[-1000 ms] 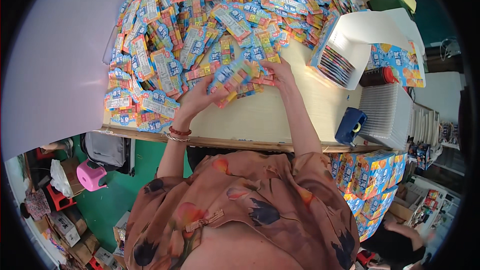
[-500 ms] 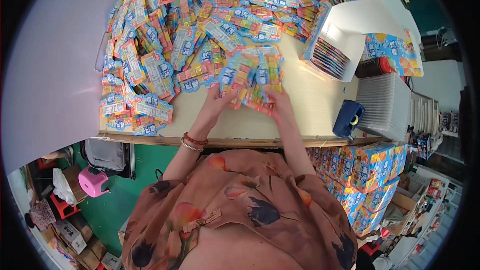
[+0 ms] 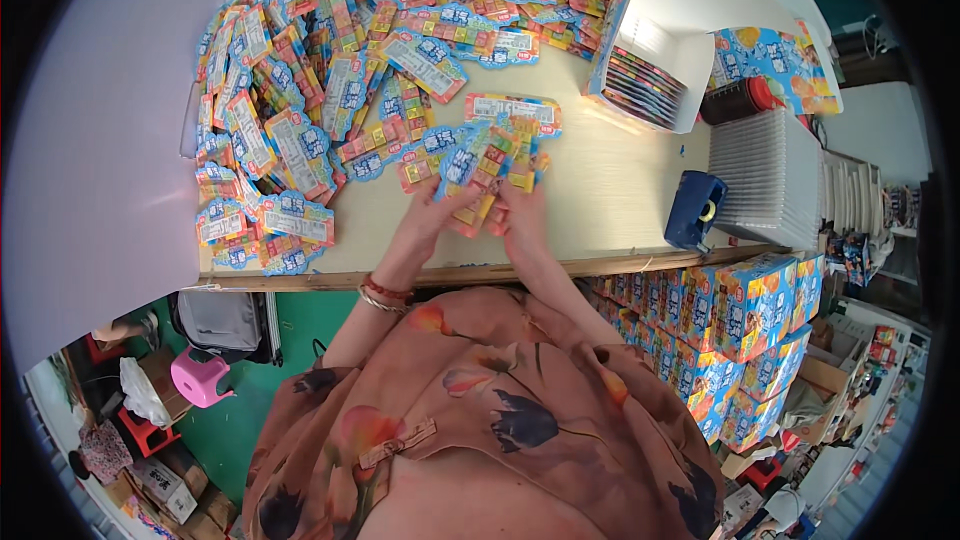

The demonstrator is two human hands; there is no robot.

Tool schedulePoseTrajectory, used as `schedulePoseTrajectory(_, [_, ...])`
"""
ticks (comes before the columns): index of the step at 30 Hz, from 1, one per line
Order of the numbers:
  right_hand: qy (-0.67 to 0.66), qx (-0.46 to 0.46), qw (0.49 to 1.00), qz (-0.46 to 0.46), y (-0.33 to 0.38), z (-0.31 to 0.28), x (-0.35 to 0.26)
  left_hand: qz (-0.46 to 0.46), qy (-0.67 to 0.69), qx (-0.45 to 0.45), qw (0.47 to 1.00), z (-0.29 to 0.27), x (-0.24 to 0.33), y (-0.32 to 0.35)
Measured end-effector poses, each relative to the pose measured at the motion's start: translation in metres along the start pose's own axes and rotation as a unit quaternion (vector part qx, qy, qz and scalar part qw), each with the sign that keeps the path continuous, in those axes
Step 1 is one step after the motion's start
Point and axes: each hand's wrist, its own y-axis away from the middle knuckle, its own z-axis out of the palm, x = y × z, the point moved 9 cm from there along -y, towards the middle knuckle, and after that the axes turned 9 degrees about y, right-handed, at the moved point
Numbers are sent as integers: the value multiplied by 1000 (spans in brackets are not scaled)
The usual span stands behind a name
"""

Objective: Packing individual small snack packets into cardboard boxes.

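My left hand (image 3: pixel 430 213) is closed on small flat candy packs (image 3: pixel 474 162), colourful with a blue scalloped end. Close beside it, my right hand (image 3: pixel 522 218) grips more packs (image 3: pixel 524 166) of the same kind, and the two bunches overlap. How many each hand holds is hidden. Just beyond the held packs, a single pack (image 3: pixel 513 114) lies back side up on the table (image 3: pixel 600 200). A large heap of the packs (image 3: pixel 300 145) spreads over the far and left parts of the table.
To the right, an open white-lined box (image 3: pixel 690 35) holds a row of packs (image 3: pixel 640 85). Nearby are a black jar with a red lid (image 3: pixel 740 97), a stack of clear trays (image 3: pixel 760 180) and a blue tape dispenser (image 3: pixel 694 210). Printed cartons (image 3: pixel 752 308) are stacked below the table edge.
My right hand has moved left toward my left hand. The packs that were held apart now overlap. The whole view has shifted slightly.
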Motion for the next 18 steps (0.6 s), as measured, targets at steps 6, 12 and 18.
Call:
schedulePoseTrajectory(6, [92,-83,988,93,20,13,24,121,-6,12,993,-4,-4,-5])
schedulePoseTrajectory(12, [441,-209,865,119,12,-11,31,159,-121,-28,980,-20,13,-13])
schedulePoseTrajectory(18, [675,-20,666,-316,7,-4,-115,162,-195,-17,967,-37,21,-8])
